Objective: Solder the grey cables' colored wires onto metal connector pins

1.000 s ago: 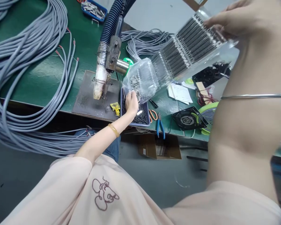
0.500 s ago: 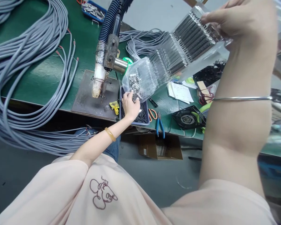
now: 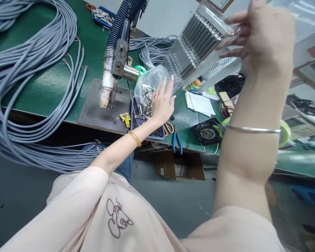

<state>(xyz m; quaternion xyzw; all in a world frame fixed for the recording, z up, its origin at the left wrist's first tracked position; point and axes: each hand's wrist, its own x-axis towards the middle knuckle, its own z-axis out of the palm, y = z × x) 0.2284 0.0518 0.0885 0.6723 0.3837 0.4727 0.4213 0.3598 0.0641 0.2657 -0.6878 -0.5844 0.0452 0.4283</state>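
My right hand (image 3: 259, 42) is raised high at the upper right, its fingers closed on the top end of a long clear plastic bag (image 3: 189, 52) packed with rows of dark metal parts. The bag hangs down toward the bench, and small silvery pieces gather at its lower mouth (image 3: 145, 94). My left hand (image 3: 162, 101) is open, fingers stretched upward, pressed against the lower end of the bag. Just below it sits a blue tray (image 3: 159, 133) holding small metal parts.
Thick bundles of grey cable (image 3: 28, 70) cover the left of the green bench (image 3: 52, 84). A hose-fed tool (image 3: 115, 59) stands over a dark metal plate (image 3: 99, 108). Blue-handled pliers (image 3: 177, 140), orange scissors, papers, a black fan (image 3: 208, 131) and another parts tray (image 3: 102, 15) lie nearby.
My left hand rose from the tray and opened flat against the bag's lower end. My right hand tilted the bag steeper and higher.
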